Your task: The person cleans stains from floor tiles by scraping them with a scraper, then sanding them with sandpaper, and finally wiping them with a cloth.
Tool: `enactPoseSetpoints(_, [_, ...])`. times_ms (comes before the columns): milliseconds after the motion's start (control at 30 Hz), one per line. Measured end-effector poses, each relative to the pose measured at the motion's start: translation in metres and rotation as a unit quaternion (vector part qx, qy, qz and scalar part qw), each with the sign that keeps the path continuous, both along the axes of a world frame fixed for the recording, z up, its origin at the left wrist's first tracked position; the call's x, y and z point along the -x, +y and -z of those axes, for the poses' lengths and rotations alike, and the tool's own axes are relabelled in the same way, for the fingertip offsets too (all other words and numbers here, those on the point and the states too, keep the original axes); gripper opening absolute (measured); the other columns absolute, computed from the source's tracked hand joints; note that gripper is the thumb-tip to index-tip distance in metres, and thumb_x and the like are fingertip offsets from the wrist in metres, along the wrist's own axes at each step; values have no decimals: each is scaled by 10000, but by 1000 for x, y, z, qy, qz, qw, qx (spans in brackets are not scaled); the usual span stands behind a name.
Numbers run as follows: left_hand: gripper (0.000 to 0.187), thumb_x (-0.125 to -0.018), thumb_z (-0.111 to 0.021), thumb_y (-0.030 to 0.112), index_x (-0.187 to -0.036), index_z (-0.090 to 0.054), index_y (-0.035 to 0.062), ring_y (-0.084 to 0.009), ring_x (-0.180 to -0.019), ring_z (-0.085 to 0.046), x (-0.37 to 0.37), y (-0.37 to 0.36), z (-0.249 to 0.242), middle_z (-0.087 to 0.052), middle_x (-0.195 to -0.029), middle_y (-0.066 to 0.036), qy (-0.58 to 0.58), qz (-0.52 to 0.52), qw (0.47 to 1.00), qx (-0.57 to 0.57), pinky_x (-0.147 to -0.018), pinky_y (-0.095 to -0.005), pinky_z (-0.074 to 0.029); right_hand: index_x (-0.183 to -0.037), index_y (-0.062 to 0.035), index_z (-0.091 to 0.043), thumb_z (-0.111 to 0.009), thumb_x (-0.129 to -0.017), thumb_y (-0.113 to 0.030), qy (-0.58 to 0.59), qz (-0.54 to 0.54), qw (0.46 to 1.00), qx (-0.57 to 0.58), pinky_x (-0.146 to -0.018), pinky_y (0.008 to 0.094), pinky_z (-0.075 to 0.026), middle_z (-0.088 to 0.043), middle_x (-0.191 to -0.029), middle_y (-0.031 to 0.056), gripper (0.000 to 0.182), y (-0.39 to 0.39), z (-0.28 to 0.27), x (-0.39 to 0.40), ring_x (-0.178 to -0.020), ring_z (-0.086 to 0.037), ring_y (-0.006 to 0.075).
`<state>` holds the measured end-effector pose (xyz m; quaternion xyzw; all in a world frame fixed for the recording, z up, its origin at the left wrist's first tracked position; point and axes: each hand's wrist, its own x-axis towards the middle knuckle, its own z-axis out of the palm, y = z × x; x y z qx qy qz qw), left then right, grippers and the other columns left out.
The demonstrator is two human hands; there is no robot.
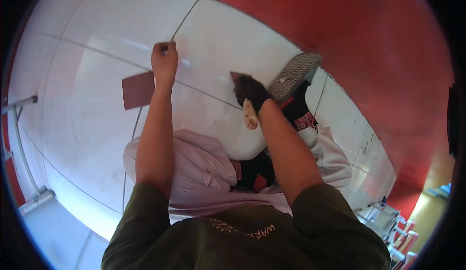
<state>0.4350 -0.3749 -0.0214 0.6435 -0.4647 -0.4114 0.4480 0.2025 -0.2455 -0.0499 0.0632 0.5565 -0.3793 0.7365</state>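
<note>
My left hand (165, 59) is bare and held over the white tiled floor, its fingers curled together. Whatever is in them, if anything, is too small to make out. Beside that wrist a flat reddish-brown square sheet (138, 91) lies on the tiles. My right hand (252, 91) wears a black glove and is closed around a scraper (250, 117). Its light wooden handle sticks out toward me, and a brownish pointed end shows past the knuckles, near the floor. The glove hides the middle of the tool.
White floor tiles (97, 124) with dark joints spread around my folded legs. My shoe sole (296, 73) is right of the scraper. A red wall (369, 42) curves along the top and right. Metal legs (24, 143) stand at left; stacked metal and red items (395, 231) lie lower right.
</note>
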Motion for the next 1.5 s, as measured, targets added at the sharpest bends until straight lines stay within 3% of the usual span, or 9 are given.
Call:
enactPoseSetpoints(67, [320,-833,-601,297,-897,-594,-16,-201,-748,-605,6,7,11,-630,-797,-120,-52,48,997,33,-697,-316,-452,-890,-59,-546,-461,-877,-310,246,-172,949,99,-558,354,-473,-584,-732,127,265,10,-11,-9,-619,-580,236])
enactPoseSetpoints(267, [361,-841,-630,340,-994,-576,18,-194,-814,-597,20,94,-53,-601,-965,-113,42,294,940,-168,-719,-311,-462,-966,-7,-519,-491,-911,-275,-5,143,978,154,-549,360,-498,-591,-783,145,276,51,-44,-41,-588,-576,245])
enactPoseSetpoints(433, [377,-842,-635,294,-1094,-535,32,-191,-837,-591,32,142,-83,-590,-977,-93,163,380,858,-304,-761,-329,-481,-1026,-8,-509,-488,-914,-227,5,-21,959,282,-620,376,-533,-598,-813,140,247,115,-72,-52,-636,-613,248])
enactPoseSetpoints(633, [383,-863,-587,285,-1168,-477,81,-233,-1005,-561,7,135,-48,-570,-1131,-100,273,159,930,-187,-880,-377,-431,-981,-12,-515,-491,-905,-215,47,-115,960,253,-502,310,-486,-578,-755,97,218,173,-113,-57,-557,-572,173])
enactPoseSetpoints(833, [626,-815,-641,439,-1244,-395,56,-268,-1108,-517,14,196,-79,-552,-1158,-117,148,298,896,-294,-864,-388,-427,-950,-5,-516,-512,-845,-173,80,-91,944,308,-432,328,-452,-544,-707,97,198,183,-97,-67,-516,-547,181])
enactPoseSetpoints(967, [652,-809,-649,447,-1246,-380,45,-272,-1088,-524,30,227,-81,-552,-1141,-138,214,329,868,-304,-852,-392,-439,-1032,11,-538,-532,-782,-164,483,-243,714,445,-689,411,-502,-629,-878,204,305,176,-85,-84,-776,-631,337])
enactPoseSetpoints(1200, [541,-895,-551,280,-1318,-341,17,-277,-1078,-538,33,230,-77,-526,-1216,-184,265,345,868,-238,-882,-376,-446,-1150,-22,-528,-529,-801,-277,425,-320,751,391,-854,426,-453,-578,-1110,231,432,197,-152,-46,-1023,-571,352])
enactPoseSetpoints(1267, [478,-912,-510,258,-1316,-355,54,-257,-1072,-543,32,232,-97,-520,-1239,-148,251,340,868,-260,-763,-309,-474,-1190,-20,-494,-536,-828,-272,549,-46,714,432,-868,416,-438,-552,-1137,233,443,230,-151,-2,-1032,-553,346])
enactPoseSetpoints(1500, [428,-899,-525,258,-1260,-398,65,-241,-1087,-538,-34,194,-48,-523,-1235,-116,324,214,880,-272,-638,-253,-464,-1235,-43,-480,-626,-795,-402,857,209,421,-212,-1008,417,-339,-466,-1282,197,586,445,-113,249,-1196,-428,352])
